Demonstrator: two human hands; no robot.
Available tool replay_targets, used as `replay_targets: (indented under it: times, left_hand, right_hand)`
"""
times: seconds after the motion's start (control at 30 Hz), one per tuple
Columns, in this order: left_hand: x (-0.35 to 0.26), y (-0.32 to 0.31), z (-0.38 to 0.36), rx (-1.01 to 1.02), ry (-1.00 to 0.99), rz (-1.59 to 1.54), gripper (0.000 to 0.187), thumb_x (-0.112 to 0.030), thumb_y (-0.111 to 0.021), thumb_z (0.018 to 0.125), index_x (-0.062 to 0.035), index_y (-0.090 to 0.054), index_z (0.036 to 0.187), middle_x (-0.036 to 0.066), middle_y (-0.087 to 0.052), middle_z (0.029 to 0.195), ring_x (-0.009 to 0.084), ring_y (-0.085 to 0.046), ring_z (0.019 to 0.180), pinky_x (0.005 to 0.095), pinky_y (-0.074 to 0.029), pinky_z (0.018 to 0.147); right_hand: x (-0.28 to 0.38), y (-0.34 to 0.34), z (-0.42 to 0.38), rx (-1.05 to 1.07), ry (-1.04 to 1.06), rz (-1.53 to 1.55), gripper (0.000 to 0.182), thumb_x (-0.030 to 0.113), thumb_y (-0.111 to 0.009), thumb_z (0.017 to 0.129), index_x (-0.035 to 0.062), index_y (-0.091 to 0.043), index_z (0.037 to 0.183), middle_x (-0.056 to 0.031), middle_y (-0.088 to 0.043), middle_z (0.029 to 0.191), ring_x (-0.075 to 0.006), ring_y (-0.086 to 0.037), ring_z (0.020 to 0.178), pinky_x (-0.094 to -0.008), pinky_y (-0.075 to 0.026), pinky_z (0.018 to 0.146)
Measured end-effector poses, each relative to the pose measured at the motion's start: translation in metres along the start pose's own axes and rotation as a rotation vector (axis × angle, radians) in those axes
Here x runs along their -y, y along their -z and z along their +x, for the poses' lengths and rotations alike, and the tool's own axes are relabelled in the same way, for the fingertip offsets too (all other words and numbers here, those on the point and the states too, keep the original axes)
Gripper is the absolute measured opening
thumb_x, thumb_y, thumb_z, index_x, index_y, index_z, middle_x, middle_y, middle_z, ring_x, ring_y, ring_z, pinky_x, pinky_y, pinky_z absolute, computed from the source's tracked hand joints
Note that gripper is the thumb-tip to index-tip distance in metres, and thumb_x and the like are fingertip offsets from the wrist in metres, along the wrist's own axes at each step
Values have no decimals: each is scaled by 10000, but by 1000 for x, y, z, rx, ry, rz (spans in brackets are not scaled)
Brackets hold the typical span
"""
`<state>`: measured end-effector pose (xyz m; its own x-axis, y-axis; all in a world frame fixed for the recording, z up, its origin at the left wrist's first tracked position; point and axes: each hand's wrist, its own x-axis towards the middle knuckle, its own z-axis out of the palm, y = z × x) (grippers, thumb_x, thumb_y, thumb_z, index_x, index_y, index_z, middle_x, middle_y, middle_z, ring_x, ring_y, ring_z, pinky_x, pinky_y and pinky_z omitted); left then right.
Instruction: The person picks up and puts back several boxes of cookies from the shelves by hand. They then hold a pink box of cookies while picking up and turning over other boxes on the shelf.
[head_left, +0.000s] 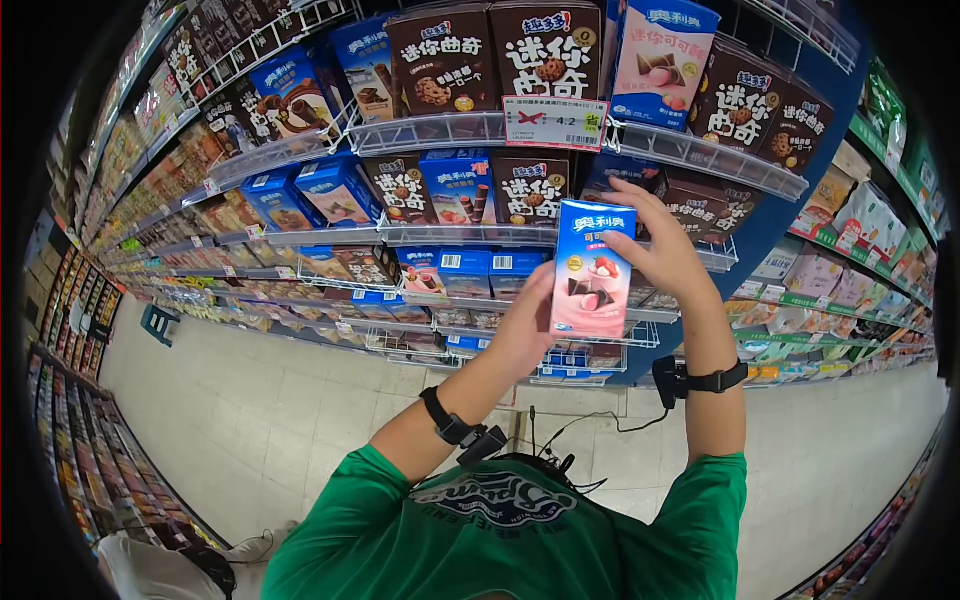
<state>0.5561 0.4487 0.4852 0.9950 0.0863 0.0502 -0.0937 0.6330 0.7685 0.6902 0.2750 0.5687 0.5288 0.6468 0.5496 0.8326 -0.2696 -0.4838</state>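
A blue-and-pink snack box [591, 285] with strawberries and dark cone-shaped pieces on its front is upright before the shelves. My left hand [524, 322] grips its left edge, the fingers partly hidden behind it. At the upper right corner is my right hand [655, 240], thumb across the front and one finger stretched past the top; the other fingers are mostly hidden. Behind the box, a wire shelf [470, 235] carries brown mini-cookie boxes [531, 187] and blue boxes [456, 187].
Higher up, a wire shelf holds more brown cookie boxes [546, 52], a pink-and-blue box [660, 65] and a price card [553, 123]. Bagged goods [865, 228] line the right-hand shelves. A person's pale trousers [150, 570] show at lower left, on the tiled floor [250, 410].
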Motion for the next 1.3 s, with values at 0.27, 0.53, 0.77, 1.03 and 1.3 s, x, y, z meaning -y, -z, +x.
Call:
replay_targets:
  times: [0.27,0.53,0.77,1.03,1.3]
  left_hand:
    - [5,-19,20,168,62,-185,616,-473,-449,1040,-126,-320,1532,98,-521,1407,235,-553,1269,440,-477,1051]
    - [12,27,6,62,-216,407,702,-332,-626,991,-58,-288,1542,128,-555,1288,211,-594,1148,364,-491,1005]
    - [1,148,-63,-49,129,-264,727,-645,-365,997,-64,-454,1425,158,-588,1345,305,-603,1211,512,-479,1049]
    - [-30,194,-124,-263,50,16,440,-398,-532,984,-60,-544,1266,108,-641,1198,234,-645,1085,414,-512,976]
    - [-29,213,-119,-321,-4,91,423,-278,-554,972,-46,-497,1321,68,-614,1176,172,-600,1086,340,-480,974]
  right_hand:
    - [-1,-6,0,-86,-16,-12,585,359,-665,937,70,-519,1424,-194,-487,1482,-362,-464,1377,-425,-375,1125]
    - [0,-13,-8,-24,-58,55,560,241,-665,940,86,-490,1448,-150,-447,1526,-318,-463,1386,-408,-443,1059]
    - [3,-41,-34,-194,78,-115,462,147,-715,876,43,-595,1310,-164,-567,1379,-343,-540,1263,-412,-430,1053]
    - [22,-114,-45,-138,122,-166,227,133,-726,821,83,-677,1036,-80,-679,1042,-274,-675,948,-369,-554,761]
    - [27,-164,-28,-111,21,-372,517,146,-732,810,138,-576,1303,-55,-578,1304,-272,-671,952,-366,-577,769]
